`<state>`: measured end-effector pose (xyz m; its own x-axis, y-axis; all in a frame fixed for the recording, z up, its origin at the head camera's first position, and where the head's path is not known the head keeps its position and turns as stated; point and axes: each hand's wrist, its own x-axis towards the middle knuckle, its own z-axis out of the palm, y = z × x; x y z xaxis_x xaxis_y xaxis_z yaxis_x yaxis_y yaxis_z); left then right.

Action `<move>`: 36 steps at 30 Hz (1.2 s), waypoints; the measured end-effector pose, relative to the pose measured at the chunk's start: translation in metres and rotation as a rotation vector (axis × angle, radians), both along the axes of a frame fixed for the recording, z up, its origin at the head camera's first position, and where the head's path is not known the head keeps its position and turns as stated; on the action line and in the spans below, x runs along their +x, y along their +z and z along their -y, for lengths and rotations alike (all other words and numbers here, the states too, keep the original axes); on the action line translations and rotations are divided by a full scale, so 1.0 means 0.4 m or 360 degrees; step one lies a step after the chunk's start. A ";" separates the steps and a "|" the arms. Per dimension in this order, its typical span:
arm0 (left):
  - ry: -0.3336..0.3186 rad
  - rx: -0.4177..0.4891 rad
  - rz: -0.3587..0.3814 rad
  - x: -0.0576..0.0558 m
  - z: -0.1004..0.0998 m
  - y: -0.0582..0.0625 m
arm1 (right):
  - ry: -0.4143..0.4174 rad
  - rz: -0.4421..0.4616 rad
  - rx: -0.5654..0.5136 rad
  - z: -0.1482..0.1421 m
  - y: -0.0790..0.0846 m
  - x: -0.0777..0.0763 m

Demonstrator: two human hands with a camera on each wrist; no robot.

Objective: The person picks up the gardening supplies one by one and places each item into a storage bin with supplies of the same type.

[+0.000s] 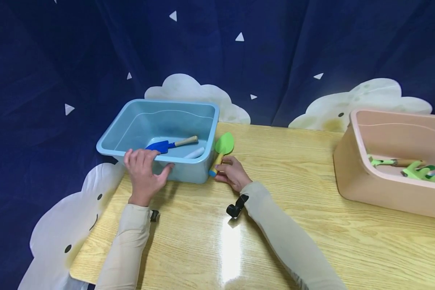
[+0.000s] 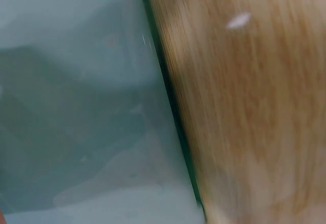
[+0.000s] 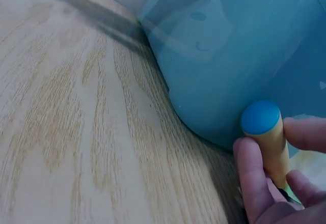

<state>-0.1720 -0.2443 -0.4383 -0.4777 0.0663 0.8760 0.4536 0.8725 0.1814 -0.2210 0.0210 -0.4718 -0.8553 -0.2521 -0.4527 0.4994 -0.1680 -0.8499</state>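
Note:
My left hand (image 1: 142, 173) holds the front rim of a light blue plastic bin (image 1: 188, 171), fingers over the edge and thumb outside. Inside the bin lie a blue trowel (image 1: 161, 146) with a wooden handle and a white stick-like piece (image 1: 195, 153). Beside the bin's right wall, my right hand (image 1: 233, 174) pinches the yellow, blue-capped handle of a green trowel (image 1: 224, 143), its blade pointing away from me. In the right wrist view, fingertips lie on both sides of that handle (image 3: 272, 152). The left wrist view shows mainly the bin's wall.
On the right of the wooden table (image 1: 275, 225) stands a pink bin (image 1: 384, 193). It contains a green tool with a wooden handle (image 1: 406, 162) and a light green fork-like piece (image 1: 418, 171). A dark blue curtain (image 1: 268, 60) with clouds hangs behind the table.

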 end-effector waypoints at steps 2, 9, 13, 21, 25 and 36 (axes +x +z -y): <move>-0.0002 0.0004 -0.0002 -0.001 0.000 0.000 | 0.0019 0.0004 0.0022 -0.001 0.002 -0.001; -0.0004 -0.0002 0.0002 0.000 0.002 -0.001 | 0.0092 -0.0007 0.0063 -0.006 0.006 0.000; 0.0009 -0.0013 0.0019 0.000 0.001 -0.001 | 0.0089 -0.0024 0.0030 -0.007 0.005 0.002; 0.0003 -0.0008 0.0036 0.003 0.001 0.001 | 0.0092 -0.0024 -0.0020 -0.012 -0.001 0.001; -0.0003 -0.0004 0.0023 0.002 0.000 0.003 | 0.0113 -0.0030 -0.0009 -0.016 0.002 0.002; -0.0010 -0.0003 0.0024 0.002 -0.001 0.005 | 0.0148 -0.0024 0.0041 -0.023 0.006 0.002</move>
<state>-0.1714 -0.2438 -0.4363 -0.4907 0.0710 0.8685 0.4565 0.8699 0.1868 -0.2203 0.0302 -0.4696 -0.8354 -0.3190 -0.4476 0.4991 -0.0996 -0.8608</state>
